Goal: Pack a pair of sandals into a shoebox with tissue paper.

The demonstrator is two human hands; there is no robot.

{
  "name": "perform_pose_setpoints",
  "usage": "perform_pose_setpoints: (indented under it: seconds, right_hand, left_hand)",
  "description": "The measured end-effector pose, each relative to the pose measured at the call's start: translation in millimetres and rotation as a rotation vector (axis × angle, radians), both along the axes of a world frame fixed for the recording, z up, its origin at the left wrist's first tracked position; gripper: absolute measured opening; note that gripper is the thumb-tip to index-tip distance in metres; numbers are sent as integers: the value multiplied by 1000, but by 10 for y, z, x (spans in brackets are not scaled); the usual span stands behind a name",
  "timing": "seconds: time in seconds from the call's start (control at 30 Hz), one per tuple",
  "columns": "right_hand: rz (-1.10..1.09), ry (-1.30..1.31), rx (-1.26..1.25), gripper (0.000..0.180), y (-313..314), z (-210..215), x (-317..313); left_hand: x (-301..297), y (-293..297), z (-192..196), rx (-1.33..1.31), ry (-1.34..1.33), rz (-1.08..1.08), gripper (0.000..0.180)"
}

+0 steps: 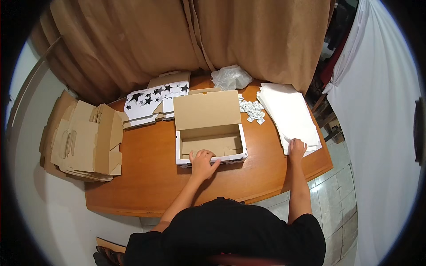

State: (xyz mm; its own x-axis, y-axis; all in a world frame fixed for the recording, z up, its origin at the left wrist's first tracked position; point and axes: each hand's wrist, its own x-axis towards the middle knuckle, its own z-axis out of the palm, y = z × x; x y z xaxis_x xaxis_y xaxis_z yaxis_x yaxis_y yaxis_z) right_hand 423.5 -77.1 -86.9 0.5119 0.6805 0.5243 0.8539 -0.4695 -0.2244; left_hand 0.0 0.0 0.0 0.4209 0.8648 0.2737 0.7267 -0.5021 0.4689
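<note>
Two hands busy in the head view, and only that one view to go on: the left hand [203,163] sits on the near wall of the open box [210,133], fingers curled together over the rim and hooked a bit inside, which pins the box in the middle of the tabletop [151,177]. The right hand [296,148] is flat on the near corner of the white sheet stack [290,115] off to the right, well apart from the box, fingers spread and pressing down rather than pinching, as far as I can tell. If it's me doing this bit, I'd keep the left hand planted so the box doesn't skate, and use a fingertip on the right to peel just the top sheet off the corner, since those thin sheets probably cling and two might come up at once. Lid flap stands up at the back, so a sheet would have a clear drop into the box. Other stuff around: small printed packets [251,110] just behind-right of the box, a crumpled plastic bag [230,76], star-printed flat boxes [153,99] behind-left, and plain cardboard flats [86,142] hanging off the left end.
</note>
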Motion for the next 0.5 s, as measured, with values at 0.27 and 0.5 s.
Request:
perform_pose_setpoints:
  seconds: [0.27,0.5]
  right_hand:
    - [172,-58,269,19,343,550,-144]
    - [20,68,530,25,892,1404,-718]
  left_hand:
    - [-73,14,2,-166,215,-125,37]
    - [-183,-86,179,-325,339,-115,43]
